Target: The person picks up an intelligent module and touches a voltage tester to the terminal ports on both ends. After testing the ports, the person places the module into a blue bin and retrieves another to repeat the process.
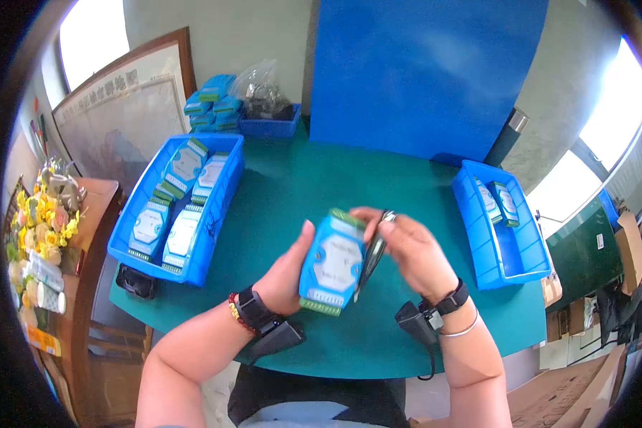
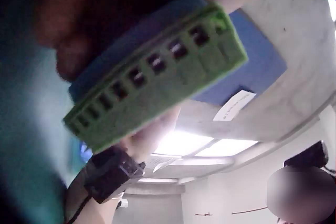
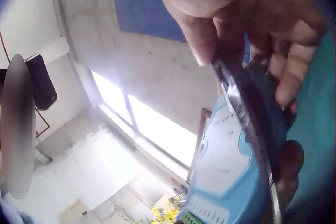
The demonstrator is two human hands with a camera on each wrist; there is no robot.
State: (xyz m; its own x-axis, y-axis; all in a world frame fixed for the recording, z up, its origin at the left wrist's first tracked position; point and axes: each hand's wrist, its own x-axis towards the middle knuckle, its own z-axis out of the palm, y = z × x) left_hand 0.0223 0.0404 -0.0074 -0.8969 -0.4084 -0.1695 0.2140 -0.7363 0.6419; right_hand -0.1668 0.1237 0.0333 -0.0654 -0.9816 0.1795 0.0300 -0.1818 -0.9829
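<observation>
Forearms (image 1: 196, 342) reach inward from the near side of the table (image 1: 299, 171), their hands drawn close together above its green surface. The left hand (image 1: 284, 274) grips the module (image 1: 333, 260) by its side, thumb raised along the left edge and the fingers (image 2: 71, 56) bent behind the casing; how far they wrap round is hidden. The right hand (image 1: 410, 250) comes in from the other side, its wrist lower than the knuckles, fingers curled and pinching a tool (image 1: 369, 265) that slants down beside the module's right edge. The module is held off the table, tilted, its pale labelled face showing in the head view. Its casing looks like smooth blue plastic, flat and bevelled at the corners, with green connector strips at both ends; the left wrist view shows one strip pierced by a row of square openings. The tool is slim, dark and tapered, with a shiny metal edge. A beaded bracelet (image 1: 241, 315) circles the left wrist, a smooth silvery bangle (image 1: 464, 329) the right forearm. Left of the hands, a blue bin (image 1: 217, 239) with straight walls bears similar modules (image 1: 147, 227); a ribbed blue bin (image 1: 510, 264) on the right holds two more (image 1: 504, 203). Crinkled clear plastic (image 1: 258, 80) rises from a small bin (image 1: 269, 128) at the back.
</observation>
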